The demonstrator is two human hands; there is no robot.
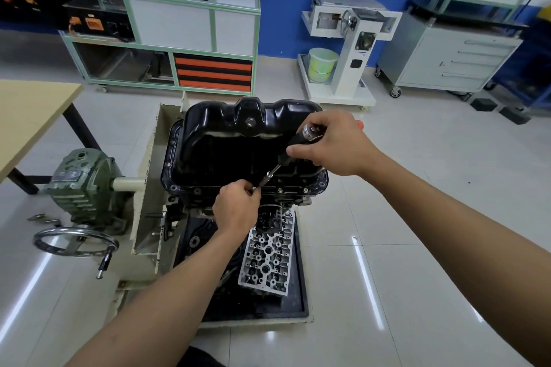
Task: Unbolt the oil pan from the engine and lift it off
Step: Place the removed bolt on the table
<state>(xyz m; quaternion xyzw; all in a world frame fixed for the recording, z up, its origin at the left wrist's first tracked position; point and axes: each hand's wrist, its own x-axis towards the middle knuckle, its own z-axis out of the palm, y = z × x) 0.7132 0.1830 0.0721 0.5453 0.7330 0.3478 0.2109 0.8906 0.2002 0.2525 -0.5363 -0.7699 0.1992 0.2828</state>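
The black oil pan (226, 140) sits on top of the engine (193, 205), which is held in the cream stand (149, 163) mid-scene. The right hand (334, 143) curls its fingers round the socket driver (281, 160) (over the pan's right side). The left hand (235, 211) pinches the driver's tip at the near flange.

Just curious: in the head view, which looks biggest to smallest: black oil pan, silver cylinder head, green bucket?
Oil pan, largest.
Cylinder head, next.
Bucket, smallest as seen, but it stands far back, so true size unsure.
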